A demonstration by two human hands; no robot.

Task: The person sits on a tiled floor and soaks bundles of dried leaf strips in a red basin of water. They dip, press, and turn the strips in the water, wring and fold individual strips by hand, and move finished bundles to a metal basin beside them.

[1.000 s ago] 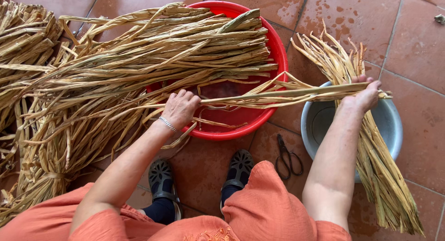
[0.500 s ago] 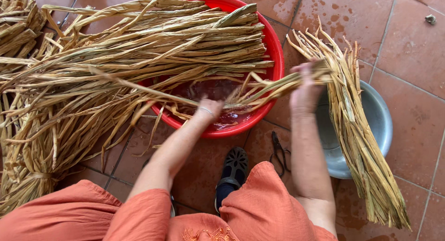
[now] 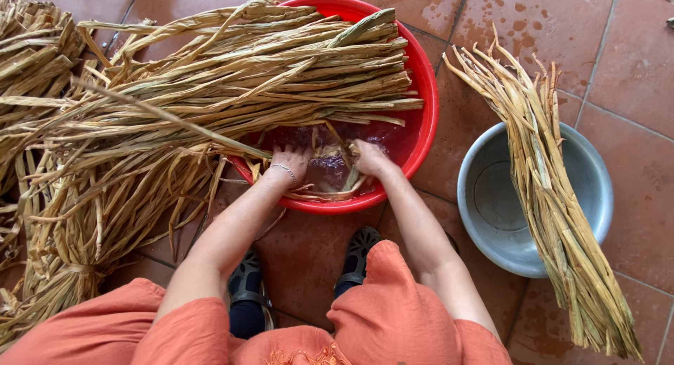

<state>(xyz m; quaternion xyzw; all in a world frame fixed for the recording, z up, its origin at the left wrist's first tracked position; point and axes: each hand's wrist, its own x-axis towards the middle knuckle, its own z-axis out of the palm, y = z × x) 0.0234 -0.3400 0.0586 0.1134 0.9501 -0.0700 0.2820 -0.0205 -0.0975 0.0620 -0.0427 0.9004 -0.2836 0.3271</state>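
A red plastic basin (image 3: pixel 425 91) holds water, and a big sheaf of dried straw-coloured stalks (image 3: pixel 210 91) lies across it toward the left. Both my hands are down in the basin's near side. My left hand (image 3: pixel 289 161), with a thin bracelet on the wrist, and my right hand (image 3: pixel 368 158) press on a few wet stalks (image 3: pixel 330 175) lying in the water. How tightly the fingers close on them is unclear. To the right, a grey metal bowl (image 3: pixel 484 203) carries a bundle of stalks (image 3: pixel 554 196) laid across its rim.
More tied bundles of stalks (image 3: pixel 35 49) lie at the far left on the wet terracotta tile floor (image 3: pixel 632 70). My feet in dark sandals (image 3: pixel 358 252) and my orange garment (image 3: pixel 393 316) are just below the basin.
My right hand has let go of the stalks it carried to the grey bowl; they now lie on the bundle there. Both hands have moved down into the red basin's water.
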